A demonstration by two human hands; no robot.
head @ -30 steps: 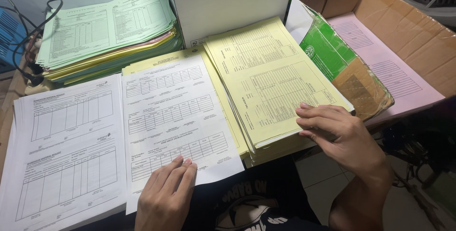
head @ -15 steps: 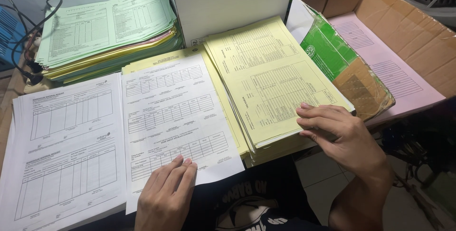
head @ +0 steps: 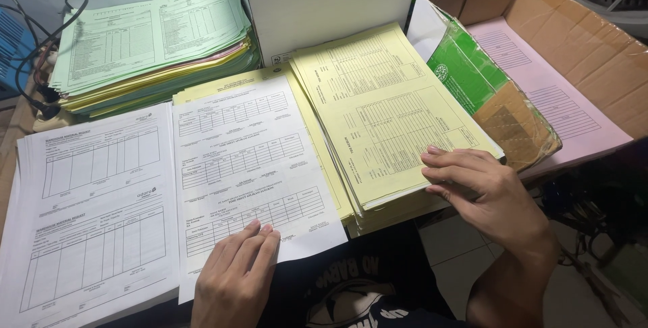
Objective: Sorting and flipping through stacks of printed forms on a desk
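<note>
My left hand point(head: 236, 277) lies flat, fingers together, on the lower edge of a single white printed form point(head: 250, 166). That form rests on a yellow stack beside a thick pile of white forms point(head: 94, 206). My right hand point(head: 482, 189) presses its fingertips on the near right corner of a tilted stack of yellow forms point(head: 385, 108). Neither hand grips anything.
A pile of green, pink and yellow forms point(head: 148, 38) sits at the back left, with black cables point(head: 40, 44) beside it. A white box point(head: 324, 4) stands behind. At right, an open cardboard box point(head: 580, 38) holds pink sheets, and a green-wrapped paper packet point(head: 486, 92) leans on it.
</note>
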